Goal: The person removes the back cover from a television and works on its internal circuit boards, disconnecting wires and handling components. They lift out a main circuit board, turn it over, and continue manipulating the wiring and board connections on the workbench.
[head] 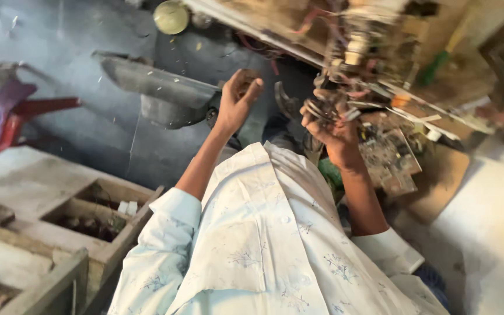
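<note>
- The person sat looking down over a pale printed shirt [263,233], both arms raised toward a cluttered wooden workbench [438,175]
- The left hand [235,99] was lifted clear of the bench, thumb and fingers curled in around a small brownish piece [247,79]; what that piece was stayed too blurred to tell
- The right hand [331,125] was up against a tangle of wires and small parts [345,58] hanging at the bench edge, fingers closed on a bunch of the wires low in the tangle
- A bare circuit board [389,160] lay on the bench just beside the right wrist, among scraps and other parts
- To my eye the work in hand was drawing something free of the tangle; doing it well would mean holding the bunch close to where it joins, pulling slowly and straight, and keeping the left hand's piece steady so nothing snags or tears
- A dark grey dish-shaped thing [158,87] sat on the floor beyond the left arm, and a wooden tray with compartments [97,213] stood well apart on the left, with a red plastic chair [36,108] behind it
</note>
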{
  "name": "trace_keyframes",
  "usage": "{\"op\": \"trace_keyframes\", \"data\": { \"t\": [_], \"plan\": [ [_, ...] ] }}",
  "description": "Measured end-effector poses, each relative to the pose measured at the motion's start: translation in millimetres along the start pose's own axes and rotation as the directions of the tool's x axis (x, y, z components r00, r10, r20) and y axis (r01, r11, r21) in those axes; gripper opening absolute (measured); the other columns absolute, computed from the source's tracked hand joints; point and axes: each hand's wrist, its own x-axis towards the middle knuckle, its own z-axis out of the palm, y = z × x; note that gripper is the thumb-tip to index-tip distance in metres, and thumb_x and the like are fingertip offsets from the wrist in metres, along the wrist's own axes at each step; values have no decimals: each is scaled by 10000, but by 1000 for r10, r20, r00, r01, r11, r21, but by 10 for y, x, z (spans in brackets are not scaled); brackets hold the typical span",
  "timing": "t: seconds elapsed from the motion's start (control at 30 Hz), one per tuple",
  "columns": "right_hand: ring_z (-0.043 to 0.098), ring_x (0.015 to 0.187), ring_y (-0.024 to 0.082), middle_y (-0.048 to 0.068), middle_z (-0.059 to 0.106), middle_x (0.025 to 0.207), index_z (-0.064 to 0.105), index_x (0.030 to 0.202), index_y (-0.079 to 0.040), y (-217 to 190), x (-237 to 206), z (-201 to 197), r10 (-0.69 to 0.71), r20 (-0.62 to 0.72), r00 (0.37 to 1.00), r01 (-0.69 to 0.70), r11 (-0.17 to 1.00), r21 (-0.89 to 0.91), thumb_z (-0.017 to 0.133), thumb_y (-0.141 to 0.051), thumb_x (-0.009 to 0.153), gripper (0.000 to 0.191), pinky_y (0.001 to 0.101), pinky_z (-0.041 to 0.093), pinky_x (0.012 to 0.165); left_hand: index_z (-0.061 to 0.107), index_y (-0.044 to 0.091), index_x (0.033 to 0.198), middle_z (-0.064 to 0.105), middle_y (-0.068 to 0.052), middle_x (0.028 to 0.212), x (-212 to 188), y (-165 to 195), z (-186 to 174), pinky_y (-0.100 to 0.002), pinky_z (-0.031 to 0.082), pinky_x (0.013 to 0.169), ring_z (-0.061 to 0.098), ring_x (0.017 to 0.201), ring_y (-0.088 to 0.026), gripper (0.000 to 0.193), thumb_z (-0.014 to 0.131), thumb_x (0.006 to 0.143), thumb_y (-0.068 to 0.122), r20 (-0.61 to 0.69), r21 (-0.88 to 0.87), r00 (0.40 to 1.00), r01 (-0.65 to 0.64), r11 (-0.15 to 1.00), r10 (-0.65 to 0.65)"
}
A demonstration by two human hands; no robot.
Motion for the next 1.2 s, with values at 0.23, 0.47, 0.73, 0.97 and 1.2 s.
{"op": "trace_keyframes", "data": {
  "t": [0.23,0.47,0.73,0.97,1.2],
  "plan": [
    [562,1285,129,56,568,1400,384,1579,-28,589,658,1518,195,255,947,-116,948,-296,679,-43,1045,610,288,463,1123,366,63,1586,552,-82,1496,-941,480,-1129,-354,418,1201,526,1398,-166,616,630,1090,314,185,-304,978,-36,952,96],
    [565,1266,162,76,551,1377,400,1522,-45,1392,900,3142,377,430,820,-78,818,-569,721,-57,886,712,321,492,1039,276,69,1595,491,-87,1445,-1670,232,-2391,-373,417,1155,495,1338,-185,798,750,990,288,-39,-436,999,-27,899,10],
    [674,956,116,58,689,1078,624,1311,9,1786,1224,4024,547,490,679,-5,671,-742,739,-135,943,411,290,585,836,401,37,1458,579,-81,1319,-2225,80,-3224,-316,531,1031,591,1204,-155,658,778,959,243,-385,-465,923,-194,864,0],
    [700,912,105,52,742,1000,698,1138,-2,2280,1683,4341,393,422,817,-140,845,-516,689,-134,1002,190,272,579,773,378,68,1447,677,-143,1098,-2637,57,-3700,-415,600,845,706,983,-259,573,622,928,77,-844,-393,535,-558,730,-46],
    [678,837,111,54,728,943,702,1103,-14,2505,2483,4567,195,301,933,-67,919,-388,671,-112,1030,126,268,556,715,534,-9,1228,700,-148,1040,-3278,-512,-4781,-396,594,829,689,935,-221,329,620,917,48,-935,-338,317,-670,661,-157]
  ]
}}
